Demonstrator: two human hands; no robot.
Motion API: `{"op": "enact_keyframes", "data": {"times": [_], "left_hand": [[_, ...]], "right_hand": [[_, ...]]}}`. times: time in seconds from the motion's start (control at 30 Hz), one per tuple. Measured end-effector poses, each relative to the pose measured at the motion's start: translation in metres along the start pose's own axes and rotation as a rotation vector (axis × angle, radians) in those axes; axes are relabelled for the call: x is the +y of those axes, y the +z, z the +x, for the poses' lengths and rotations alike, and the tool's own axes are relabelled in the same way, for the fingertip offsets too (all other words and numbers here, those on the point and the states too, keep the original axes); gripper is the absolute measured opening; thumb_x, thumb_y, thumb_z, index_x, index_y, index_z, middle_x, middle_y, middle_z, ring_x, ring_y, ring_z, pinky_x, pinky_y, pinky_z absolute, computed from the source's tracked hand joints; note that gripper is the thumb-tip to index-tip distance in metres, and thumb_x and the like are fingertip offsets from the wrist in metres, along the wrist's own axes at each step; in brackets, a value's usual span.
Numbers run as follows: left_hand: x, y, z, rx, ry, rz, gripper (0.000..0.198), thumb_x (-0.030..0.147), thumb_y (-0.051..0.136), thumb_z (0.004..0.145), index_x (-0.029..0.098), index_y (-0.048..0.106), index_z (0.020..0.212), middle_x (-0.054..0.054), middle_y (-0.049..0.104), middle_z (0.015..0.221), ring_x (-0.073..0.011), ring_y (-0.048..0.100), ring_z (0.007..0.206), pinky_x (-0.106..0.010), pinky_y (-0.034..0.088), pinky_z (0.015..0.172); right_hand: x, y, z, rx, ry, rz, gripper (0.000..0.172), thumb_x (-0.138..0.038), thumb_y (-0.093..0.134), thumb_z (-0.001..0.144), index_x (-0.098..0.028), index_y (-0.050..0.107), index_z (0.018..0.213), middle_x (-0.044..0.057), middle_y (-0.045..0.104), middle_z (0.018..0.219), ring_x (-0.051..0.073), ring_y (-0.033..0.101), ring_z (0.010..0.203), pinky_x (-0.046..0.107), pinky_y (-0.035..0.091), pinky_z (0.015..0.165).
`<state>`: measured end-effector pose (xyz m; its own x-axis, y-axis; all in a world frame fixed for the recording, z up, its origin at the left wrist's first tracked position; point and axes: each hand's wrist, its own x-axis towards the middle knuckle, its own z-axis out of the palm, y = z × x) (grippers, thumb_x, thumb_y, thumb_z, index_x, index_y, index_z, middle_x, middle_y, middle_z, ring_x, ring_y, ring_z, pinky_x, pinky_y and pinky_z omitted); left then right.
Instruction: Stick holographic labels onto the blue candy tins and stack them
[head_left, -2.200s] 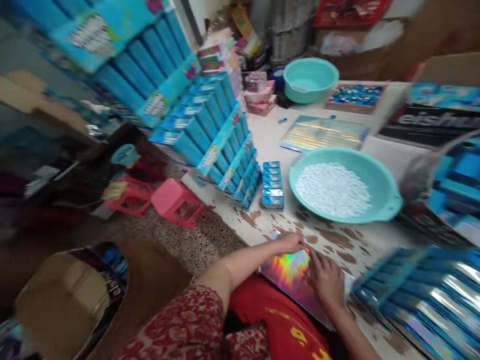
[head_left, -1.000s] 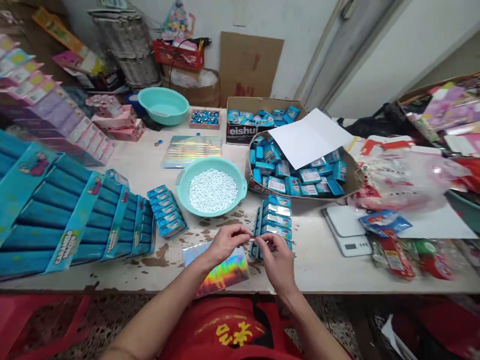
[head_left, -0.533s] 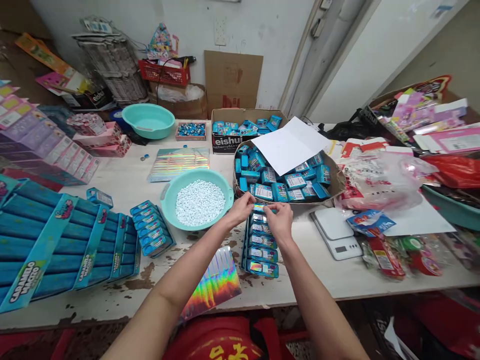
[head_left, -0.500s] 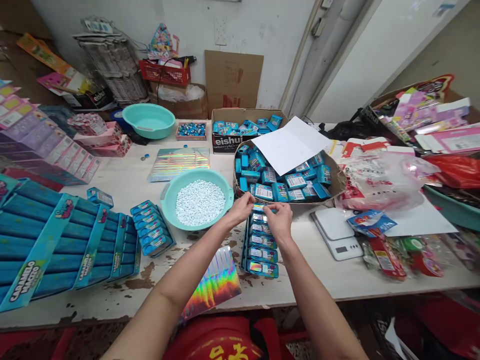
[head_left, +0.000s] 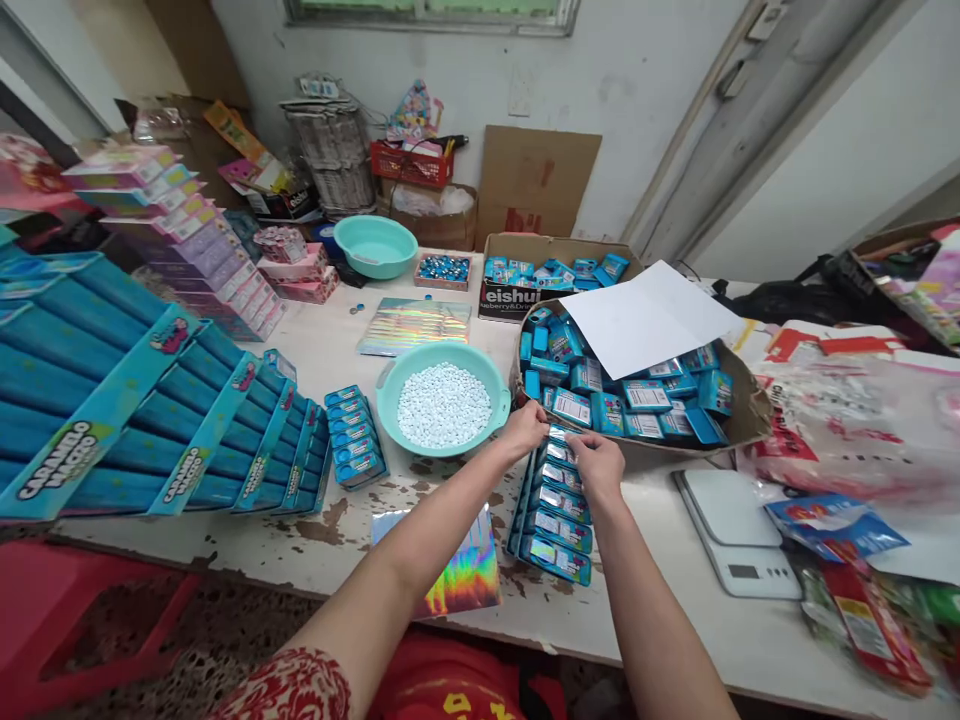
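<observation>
A row of small blue candy boxes [head_left: 555,530] with shiny holographic stickers on their top faces stands on the table before me. At its far end, my left hand [head_left: 527,428] and my right hand [head_left: 598,464] meet over the last box. Both are closed in a pinch at opposite ends of a small holographic sticker [head_left: 559,436], partly covered by my fingertips. To the left lies a holographic sticker sheet [head_left: 469,565], partly under my left forearm. Behind that arm sits a turquoise basin [head_left: 388,402] of small white candies [head_left: 442,405].
A carton [head_left: 750,425] of loose blue boxes, partly covered by white paper [head_left: 652,315], borders my hands. A digital scale [head_left: 739,540] lies to the right. Left are a shorter box row [head_left: 356,435] and large blue display trays [head_left: 187,400]. Another turquoise basin [head_left: 375,245] stands behind.
The camera view has swung left, so the table's things appear farther right. Both my hands stay pinched at the far end of the box row.
</observation>
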<state>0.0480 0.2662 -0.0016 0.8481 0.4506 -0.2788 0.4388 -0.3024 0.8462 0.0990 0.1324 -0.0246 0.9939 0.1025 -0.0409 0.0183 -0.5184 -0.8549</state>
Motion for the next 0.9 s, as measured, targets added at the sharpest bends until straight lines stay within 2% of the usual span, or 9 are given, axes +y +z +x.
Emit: {"op": "enact_keyframes", "data": {"times": [0.1, 0.17, 0.3, 0.4, 0.6, 0.73, 0.9], "left_hand": [[0.003, -0.002, -0.003, 0.03, 0.006, 0.058, 0.015, 0.013, 0.054, 0.071, 0.018, 0.054, 0.085, 0.001, 0.059, 0.073, -0.0147, 0.056, 0.07, -0.024, 0.043, 0.066], [0.007, -0.005, -0.005, 0.043, 0.054, 0.143, 0.017, 0.012, 0.054, 0.071, 0.019, 0.055, 0.087, -0.001, 0.062, 0.08, -0.018, 0.058, 0.078, -0.026, 0.043, 0.07], [0.016, -0.011, -0.011, 0.052, 0.204, 0.277, 0.022, 0.01, 0.045, 0.077, 0.02, 0.054, 0.094, -0.005, 0.064, 0.083, -0.0224, 0.06, 0.083, -0.03, 0.042, 0.075], [0.019, -0.011, -0.015, 0.043, 0.232, 0.333, 0.024, 0.009, 0.044, 0.078, 0.019, 0.053, 0.097, -0.007, 0.064, 0.082, -0.0243, 0.06, 0.083, -0.031, 0.041, 0.075], [0.015, -0.007, -0.017, 0.058, 0.174, 0.203, 0.018, 0.005, 0.045, 0.077, 0.016, 0.053, 0.089, -0.007, 0.06, 0.076, -0.025, 0.058, 0.081, -0.033, 0.039, 0.075], [0.004, 0.0, -0.014, 0.054, 0.096, 0.116, 0.019, 0.008, 0.044, 0.08, 0.015, 0.053, 0.094, -0.008, 0.059, 0.083, -0.0255, 0.058, 0.085, -0.033, 0.04, 0.074], [-0.017, 0.009, -0.026, 0.007, -0.087, 0.04, 0.026, 0.01, 0.051, 0.078, 0.011, 0.055, 0.103, -0.014, 0.062, 0.091, -0.0276, 0.059, 0.086, -0.037, 0.043, 0.075]], "right_hand": [[-0.004, 0.0, 0.001, -0.06, 0.149, 0.107, 0.024, -0.04, 0.07, 0.051, -0.018, 0.061, 0.052, 0.005, 0.064, 0.058, 0.022, 0.061, 0.064, 0.029, 0.046, 0.056], [-0.009, -0.001, 0.001, -0.097, 0.193, 0.146, 0.026, -0.039, 0.071, 0.049, -0.016, 0.06, 0.052, 0.005, 0.061, 0.054, 0.02, 0.059, 0.056, 0.029, 0.044, 0.05], [-0.017, -0.003, 0.0, -0.126, 0.192, 0.161, 0.026, -0.039, 0.07, 0.05, -0.016, 0.06, 0.054, 0.004, 0.06, 0.052, 0.018, 0.057, 0.05, 0.028, 0.044, 0.047], [-0.018, -0.004, -0.001, -0.114, 0.179, 0.142, 0.026, -0.039, 0.07, 0.05, -0.016, 0.059, 0.052, 0.004, 0.061, 0.053, 0.019, 0.058, 0.053, 0.028, 0.044, 0.049], [-0.018, -0.003, -0.003, -0.065, 0.165, 0.083, 0.019, -0.034, 0.068, 0.05, -0.017, 0.059, 0.05, 0.007, 0.068, 0.071, 0.022, 0.062, 0.068, 0.027, 0.045, 0.056], [-0.022, 0.0, -0.003, -0.041, 0.17, 0.05, 0.018, -0.033, 0.068, 0.051, -0.018, 0.058, 0.053, 0.005, 0.066, 0.07, 0.02, 0.06, 0.065, 0.027, 0.044, 0.058], [-0.014, -0.01, -0.005, 0.09, 0.197, -0.022, 0.038, -0.037, 0.077, 0.044, -0.02, 0.052, 0.067, 0.0, 0.058, 0.061, 0.019, 0.055, 0.059, 0.03, 0.044, 0.056]]}}
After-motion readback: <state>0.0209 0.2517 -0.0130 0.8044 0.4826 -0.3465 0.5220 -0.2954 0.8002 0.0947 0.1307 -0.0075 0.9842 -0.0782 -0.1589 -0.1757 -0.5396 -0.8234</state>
